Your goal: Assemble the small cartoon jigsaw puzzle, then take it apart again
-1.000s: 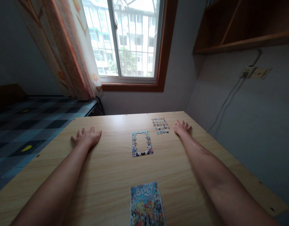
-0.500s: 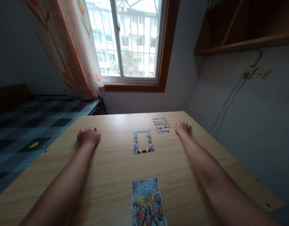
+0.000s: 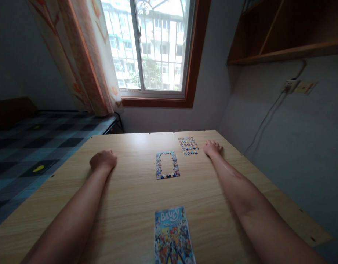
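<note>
My left hand (image 3: 103,160) rests on the left part of the wooden table (image 3: 130,194), curled into a fist. Nothing shows in it. Toward the far right edge lies my right hand (image 3: 213,147), its fingers slightly apart and bent over the tabletop, holding nothing visible. Just left of it, loose jigsaw pieces (image 3: 188,141) are laid out in several short rows. Nearer the middle is a joined jigsaw border (image 3: 158,167), a rectangle with bare table inside. A colourful "Bluey" picture sheet (image 3: 173,234) lies flat close to me, between my forearms.
Beyond the table are a barred window (image 3: 160,55) and a patterned curtain (image 3: 88,66). A bed with a checked cover (image 3: 53,128) stands at the left. On the right wall hang a wooden shelf (image 3: 284,49) and a socket with a cable (image 3: 290,86).
My left hand has shifted very slightly and its fingers look more tucked in. My right hand, the jigsaw pieces and the picture sheet stay where they were.
</note>
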`<control>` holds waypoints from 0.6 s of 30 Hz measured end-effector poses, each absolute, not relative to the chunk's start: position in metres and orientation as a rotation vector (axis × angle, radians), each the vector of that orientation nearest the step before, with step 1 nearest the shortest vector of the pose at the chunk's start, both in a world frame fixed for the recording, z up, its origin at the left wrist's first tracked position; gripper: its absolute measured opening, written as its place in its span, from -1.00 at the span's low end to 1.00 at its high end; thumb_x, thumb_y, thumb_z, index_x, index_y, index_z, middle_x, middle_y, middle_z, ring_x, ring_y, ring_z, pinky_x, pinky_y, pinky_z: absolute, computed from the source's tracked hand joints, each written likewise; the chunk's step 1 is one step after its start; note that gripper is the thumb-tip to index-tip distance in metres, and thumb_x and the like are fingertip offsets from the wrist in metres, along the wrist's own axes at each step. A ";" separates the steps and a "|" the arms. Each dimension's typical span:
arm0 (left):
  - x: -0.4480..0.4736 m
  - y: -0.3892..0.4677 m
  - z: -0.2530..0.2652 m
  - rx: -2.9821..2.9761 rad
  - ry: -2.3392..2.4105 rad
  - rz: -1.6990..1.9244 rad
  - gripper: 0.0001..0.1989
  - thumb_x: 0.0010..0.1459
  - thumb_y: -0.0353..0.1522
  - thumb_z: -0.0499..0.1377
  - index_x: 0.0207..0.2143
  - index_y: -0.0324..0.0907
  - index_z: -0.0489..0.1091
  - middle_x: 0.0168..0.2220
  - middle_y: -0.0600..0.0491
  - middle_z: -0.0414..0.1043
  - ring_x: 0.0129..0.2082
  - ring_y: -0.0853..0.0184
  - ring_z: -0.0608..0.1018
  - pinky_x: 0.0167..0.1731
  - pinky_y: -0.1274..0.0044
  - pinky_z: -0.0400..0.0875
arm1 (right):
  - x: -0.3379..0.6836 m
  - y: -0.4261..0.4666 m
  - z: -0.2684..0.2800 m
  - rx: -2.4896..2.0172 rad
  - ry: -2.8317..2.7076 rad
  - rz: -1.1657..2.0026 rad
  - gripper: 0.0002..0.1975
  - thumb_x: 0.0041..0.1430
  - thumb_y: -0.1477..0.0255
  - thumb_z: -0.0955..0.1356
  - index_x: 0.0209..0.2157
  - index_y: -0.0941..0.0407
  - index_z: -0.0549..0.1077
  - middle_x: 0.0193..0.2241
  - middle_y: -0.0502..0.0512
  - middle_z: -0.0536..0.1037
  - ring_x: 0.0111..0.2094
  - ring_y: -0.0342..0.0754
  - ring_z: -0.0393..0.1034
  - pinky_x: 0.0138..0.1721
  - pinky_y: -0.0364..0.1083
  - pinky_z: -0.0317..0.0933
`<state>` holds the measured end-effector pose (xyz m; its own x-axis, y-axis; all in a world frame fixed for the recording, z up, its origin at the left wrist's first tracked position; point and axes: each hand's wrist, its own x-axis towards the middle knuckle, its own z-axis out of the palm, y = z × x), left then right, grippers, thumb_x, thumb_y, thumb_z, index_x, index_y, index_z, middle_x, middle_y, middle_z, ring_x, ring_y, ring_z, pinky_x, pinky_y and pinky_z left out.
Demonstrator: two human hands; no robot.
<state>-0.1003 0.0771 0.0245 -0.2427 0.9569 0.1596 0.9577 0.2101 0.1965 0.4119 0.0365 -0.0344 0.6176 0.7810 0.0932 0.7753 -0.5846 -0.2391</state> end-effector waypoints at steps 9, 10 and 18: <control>-0.098 0.075 0.030 -1.892 -2.448 -0.205 -0.60 0.20 -0.29 0.03 -0.09 -0.23 0.59 -0.03 -0.30 0.55 -0.04 -0.12 0.58 -0.19 0.25 0.49 | 0.413 0.044 -0.034 -2.629 -1.323 0.059 -0.47 0.39 0.30 0.05 0.32 -0.06 0.24 0.33 0.21 0.17 0.35 0.21 -0.03 0.28 0.31 -0.15; -0.098 0.075 0.030 -1.895 -2.449 -0.205 -0.60 0.20 -0.29 0.03 -0.09 -0.22 0.59 -0.02 -0.29 0.55 -0.04 -0.11 0.58 -0.18 0.24 0.49 | 0.413 0.045 -0.034 -2.631 -1.328 0.063 -0.46 0.39 0.29 0.05 0.32 -0.06 0.23 0.33 0.21 0.16 0.35 0.22 -0.03 0.28 0.31 -0.14; -0.095 0.071 0.034 -1.901 -2.454 -0.166 -0.58 0.25 -0.30 -0.03 -0.06 -0.24 0.56 0.00 -0.30 0.53 -0.03 -0.10 0.57 -0.17 0.25 0.48 | 0.416 0.056 -0.032 -2.634 -1.321 0.086 -0.46 0.41 0.28 0.03 0.35 -0.07 0.20 0.36 0.21 0.12 0.38 0.23 -0.08 0.30 0.32 -0.19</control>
